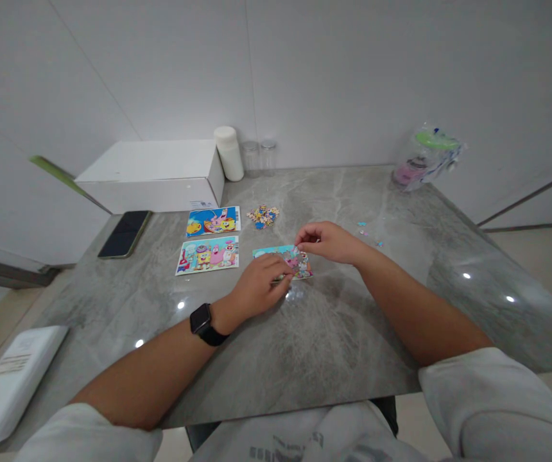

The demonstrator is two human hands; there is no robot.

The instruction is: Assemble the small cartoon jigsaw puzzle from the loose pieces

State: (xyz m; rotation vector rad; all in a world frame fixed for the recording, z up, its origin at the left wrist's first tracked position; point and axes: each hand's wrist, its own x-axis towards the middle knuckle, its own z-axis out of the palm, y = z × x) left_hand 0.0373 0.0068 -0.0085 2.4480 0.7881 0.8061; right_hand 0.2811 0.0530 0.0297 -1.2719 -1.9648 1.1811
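Note:
A small jigsaw puzzle with colourful cartoon characters lies on the grey table before me, partly covered by my hands. My left hand rests over its left and near side, fingers bent and thumb close to them, gripping its edge. My right hand is over the puzzle's far right part, thumb and forefinger pinched on a tiny puzzle piece. A few loose pieces lie to the right of that hand. Behind the puzzle is a heap of mixed pieces. Two cartoon picture cards, one pink and yellow, one blue, lie at left.
A white box, a white bottle and two clear jars stand along the wall. A phone lies at left, a white device at the near left. A plastic-wrapped cup stands at back right.

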